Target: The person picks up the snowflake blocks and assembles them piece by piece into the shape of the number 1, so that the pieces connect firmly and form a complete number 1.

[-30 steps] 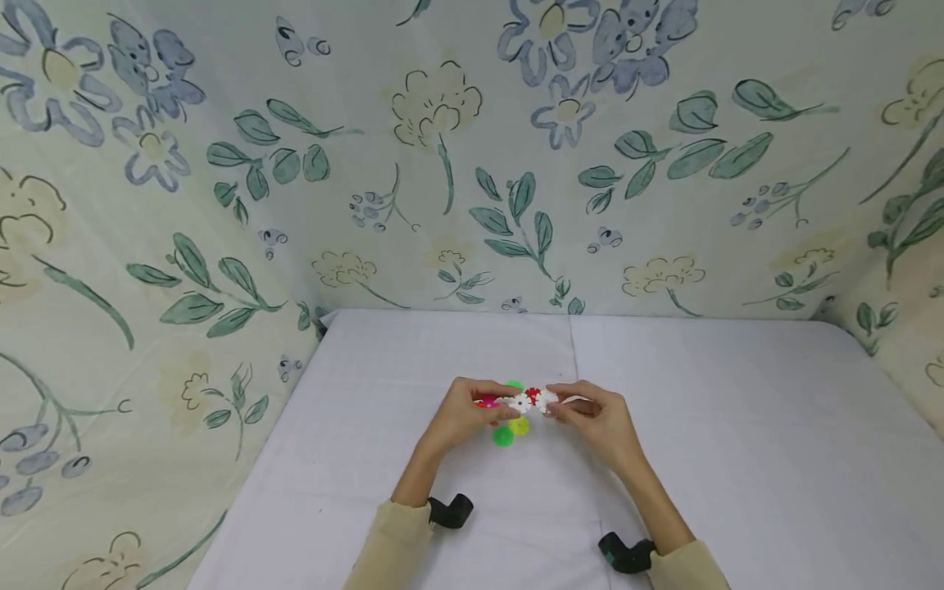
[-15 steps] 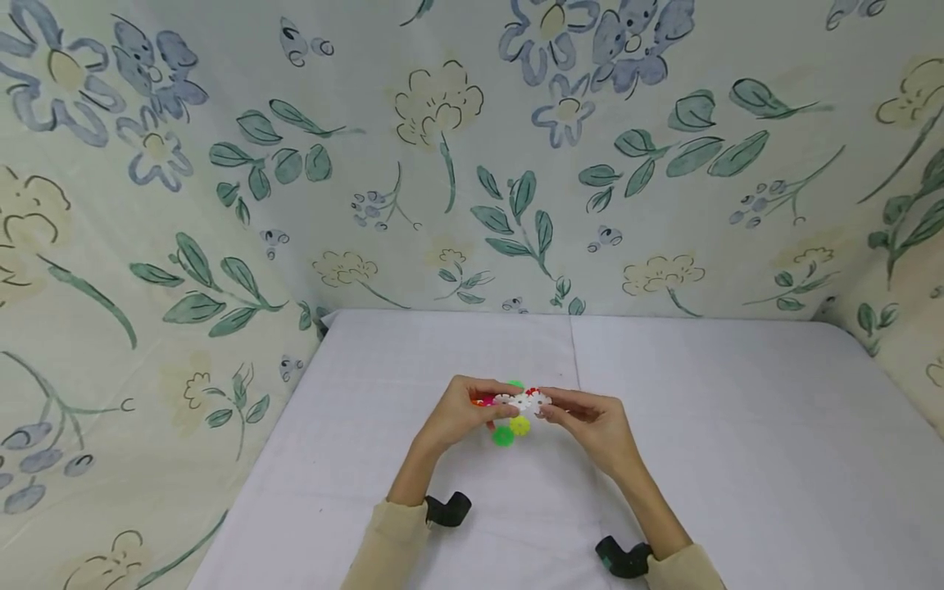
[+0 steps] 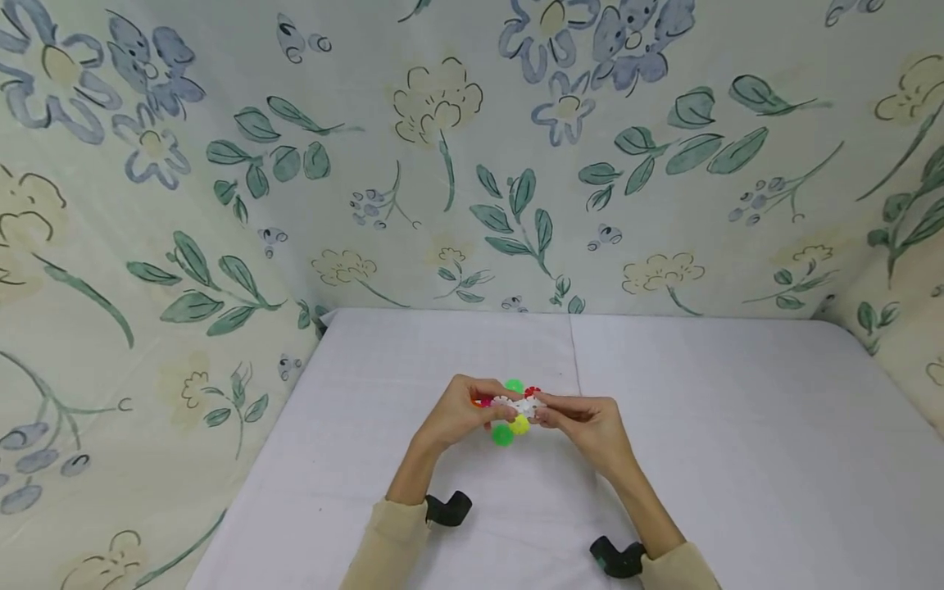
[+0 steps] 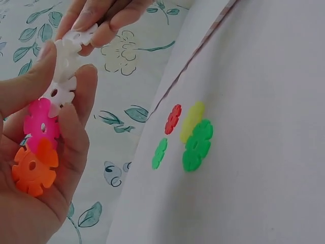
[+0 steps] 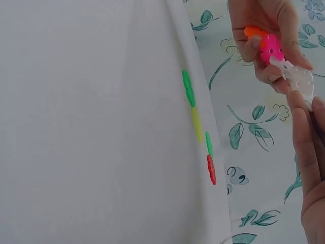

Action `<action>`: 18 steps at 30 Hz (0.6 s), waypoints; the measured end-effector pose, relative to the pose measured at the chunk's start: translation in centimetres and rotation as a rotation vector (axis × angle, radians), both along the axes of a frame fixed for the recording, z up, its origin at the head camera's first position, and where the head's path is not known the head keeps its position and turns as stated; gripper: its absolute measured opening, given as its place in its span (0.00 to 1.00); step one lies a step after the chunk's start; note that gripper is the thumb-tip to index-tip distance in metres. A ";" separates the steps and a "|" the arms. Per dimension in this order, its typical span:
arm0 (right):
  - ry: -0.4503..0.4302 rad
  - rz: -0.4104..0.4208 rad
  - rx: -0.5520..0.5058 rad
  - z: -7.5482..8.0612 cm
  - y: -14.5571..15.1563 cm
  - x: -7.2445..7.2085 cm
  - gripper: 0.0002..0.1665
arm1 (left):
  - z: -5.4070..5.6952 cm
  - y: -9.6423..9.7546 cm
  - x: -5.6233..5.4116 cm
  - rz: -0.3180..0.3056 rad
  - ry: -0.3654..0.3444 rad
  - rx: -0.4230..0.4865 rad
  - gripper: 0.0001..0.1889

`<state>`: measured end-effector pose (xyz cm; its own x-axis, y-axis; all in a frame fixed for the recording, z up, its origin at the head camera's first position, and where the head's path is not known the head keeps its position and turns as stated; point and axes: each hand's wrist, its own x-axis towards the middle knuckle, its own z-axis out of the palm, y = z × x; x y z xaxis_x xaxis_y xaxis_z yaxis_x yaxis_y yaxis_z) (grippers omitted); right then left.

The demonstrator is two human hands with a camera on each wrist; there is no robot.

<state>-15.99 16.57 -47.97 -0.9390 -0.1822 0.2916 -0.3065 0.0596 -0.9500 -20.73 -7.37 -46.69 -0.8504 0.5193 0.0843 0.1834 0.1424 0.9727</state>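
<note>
One chain of notched discs (image 4: 63, 91), probably light, stiff and smooth, best taken near the joints, was held above the table (image 3: 701, 451), left hand (image 3: 453, 419) curled round its middle, right hand (image 3: 599, 428) pinching its white end.

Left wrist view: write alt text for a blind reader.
The left hand holds a row of orange, pink and white flower-shaped pieces; the right hand grips its white end. A red piece, a yellow piece and two green pieces lie on white cloth.
</note>
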 end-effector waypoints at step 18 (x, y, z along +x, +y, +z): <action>-0.244 -0.110 -0.015 -0.1 -0.8 -0.7 0.20 | 0.2 1.0 0.4 0.141 0.406 -0.323 0.22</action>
